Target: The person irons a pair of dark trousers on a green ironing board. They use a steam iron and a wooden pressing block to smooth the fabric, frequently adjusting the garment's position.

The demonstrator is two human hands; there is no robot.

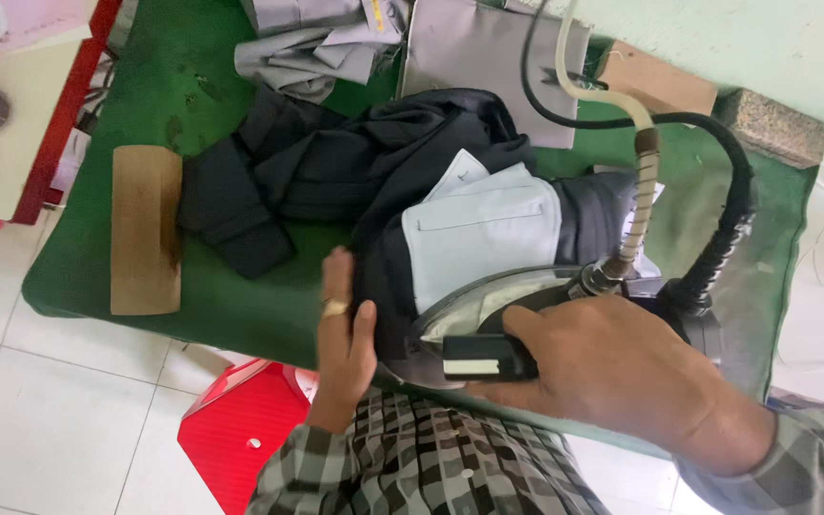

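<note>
here my right hand (pixel 612 367) grips the steam iron (pixel 526 324) at the green table's (pixel 240 305) near edge, on the dark trousers (pixel 355 172); my left hand (pixel 343 329) lies flat beside. pink box (pixel 11 24) at far left corner, cut off.

My right grip (pixel 612 367) is closed around the handle of the steam iron (pixel 488 319), which sits on the trousers (pixel 374 181) at the near edge of the tabletop (pixel 88 277). My left grip (pixel 343 329) lies flat on the trousers just left of the iron, touching the cloth. A pocket lining (pixel 482 224) lies on the trousers directly behind the iron. The hose (pixel 643 181) and the cable (pixel 727 205) rise from the iron's right end and run back over the far edge. A wooden block (pixel 146 229) lies near the left edge, touching the trousers' left end. Folded cloth pieces (pixel 402 43) lie behind the trousers along the far edge. A stool (pixel 240 434) stands on the floor (pixel 59 420) below the near edge.
</note>
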